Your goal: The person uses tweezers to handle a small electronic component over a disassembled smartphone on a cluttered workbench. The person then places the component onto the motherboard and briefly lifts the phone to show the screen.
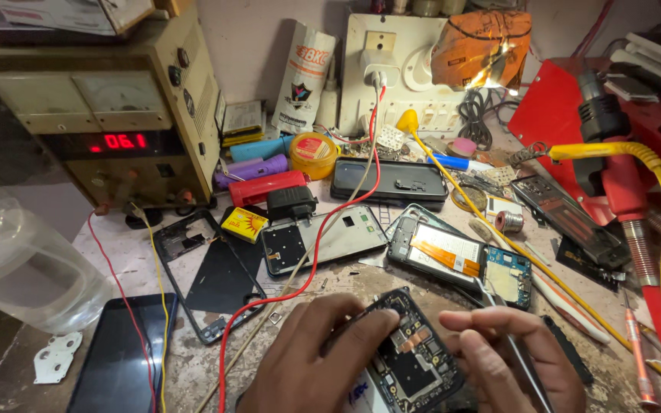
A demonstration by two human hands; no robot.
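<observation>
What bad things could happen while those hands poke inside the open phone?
The thin tool in the right hand could slip and scratch the tiny parts of the opened phone that the left hand steadies. The red wire and yellow wire run close by, so a hand might snag one. The other opened phones lie crowded nearby and could get bumped.
</observation>
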